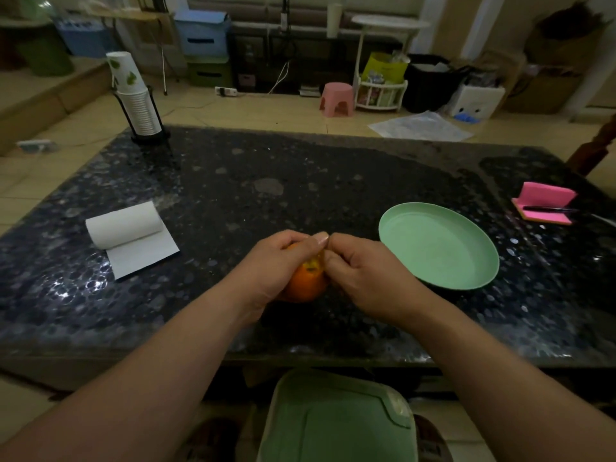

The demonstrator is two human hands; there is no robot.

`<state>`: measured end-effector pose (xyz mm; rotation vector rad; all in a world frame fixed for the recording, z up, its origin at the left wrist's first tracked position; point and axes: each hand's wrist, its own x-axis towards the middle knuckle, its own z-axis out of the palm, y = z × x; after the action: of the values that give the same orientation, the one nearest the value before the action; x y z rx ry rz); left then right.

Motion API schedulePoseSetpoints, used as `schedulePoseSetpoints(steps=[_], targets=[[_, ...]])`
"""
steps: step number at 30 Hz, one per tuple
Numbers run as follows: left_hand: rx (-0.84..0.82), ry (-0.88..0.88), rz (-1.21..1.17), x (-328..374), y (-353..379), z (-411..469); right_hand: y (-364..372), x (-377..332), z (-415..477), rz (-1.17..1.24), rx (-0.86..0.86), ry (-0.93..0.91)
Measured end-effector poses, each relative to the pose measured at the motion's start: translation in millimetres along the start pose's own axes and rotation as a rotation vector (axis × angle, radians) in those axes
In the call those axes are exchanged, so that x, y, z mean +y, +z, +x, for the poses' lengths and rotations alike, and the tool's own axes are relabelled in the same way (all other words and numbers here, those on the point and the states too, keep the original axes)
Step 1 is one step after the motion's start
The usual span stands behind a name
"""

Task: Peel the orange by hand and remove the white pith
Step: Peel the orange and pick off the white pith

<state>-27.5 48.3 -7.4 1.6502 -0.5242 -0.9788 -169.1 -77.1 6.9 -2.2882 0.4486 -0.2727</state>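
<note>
The orange (305, 283) is on the table (300, 195), between paper roll (125, 228) and plate (438, 246).

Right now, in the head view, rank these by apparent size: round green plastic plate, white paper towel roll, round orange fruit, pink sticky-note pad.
1. round green plastic plate
2. white paper towel roll
3. round orange fruit and pink sticky-note pad: unsure, fruit nearer and half covered.

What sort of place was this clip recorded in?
Probably a home living room: a pink stool, storage boxes and a white rack of packets stand on the tiled floor behind a dark stone-look table.
</note>
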Motion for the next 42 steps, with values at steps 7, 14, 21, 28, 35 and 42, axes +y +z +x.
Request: schedulePoseSetpoints(steps=[7, 14, 21, 28, 35, 42], targets=[[0.109, -0.056, -0.298, -0.6, 1.1, 1.0, -2.3, 5.4, 4.9, 0.283, 0.076, 0.093], [0.228, -0.048, -0.191, -8.6, -3.2, 6.2, 14.0, 40.9, 19.6, 0.047, 0.01, 0.365], [0.251, -0.063, -0.194, -17.1, -5.6, 14.7, 17.6, 38.5, 18.7, -0.311, 0.062, 0.287], [0.289, -0.007, -0.122, -15.4, 0.4, 12.2, 18.1, 24.2, 14.7, 0.011, 0.066, 0.171], [0.214, 0.023, -0.025, -10.3, -5.4, 7.4, 10.5, 11.9, 7.7, 0.069, -0.005, 0.135], [0.241, 0.011, -0.078, -7.7, 0.6, 3.8, 12.8, -0.9, 4.6, -0.102, -0.035, 0.126]])
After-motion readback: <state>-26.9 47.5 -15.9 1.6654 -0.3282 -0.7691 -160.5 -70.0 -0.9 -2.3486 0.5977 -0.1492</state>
